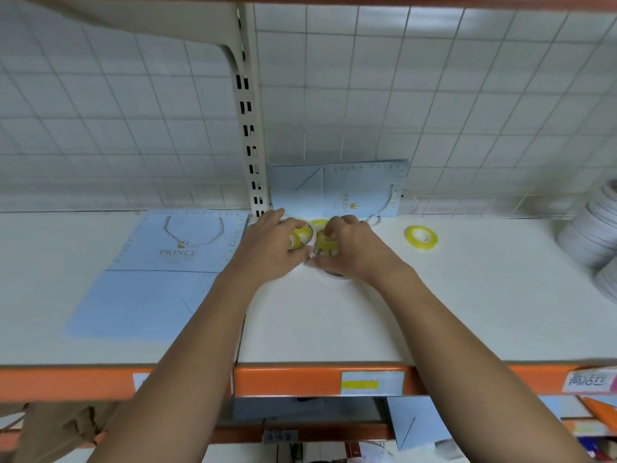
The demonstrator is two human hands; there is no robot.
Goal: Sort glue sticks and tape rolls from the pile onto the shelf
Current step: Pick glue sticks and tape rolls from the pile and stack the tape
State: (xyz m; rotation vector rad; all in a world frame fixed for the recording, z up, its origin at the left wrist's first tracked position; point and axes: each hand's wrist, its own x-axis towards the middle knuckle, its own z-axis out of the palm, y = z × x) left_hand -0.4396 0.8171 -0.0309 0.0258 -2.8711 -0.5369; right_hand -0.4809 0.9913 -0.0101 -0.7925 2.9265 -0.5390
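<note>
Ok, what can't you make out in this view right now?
Tape rolls: head view, the left hand and right hand cover most of them; their number is unclear.
White rolls: head view, blurred and cut off by the right edge.
Shelf label: head view, writing too blurred to read.

The gold word PRINCE is showing on the blue paper bag [160, 279] lying flat at the left, and also, turned sideways, on the far blue bag [334, 188]. A handwritten tag [587, 382] on the near shelf edge [300, 379] is possibly carrying Chinese characters, too blurred to read.
</note>
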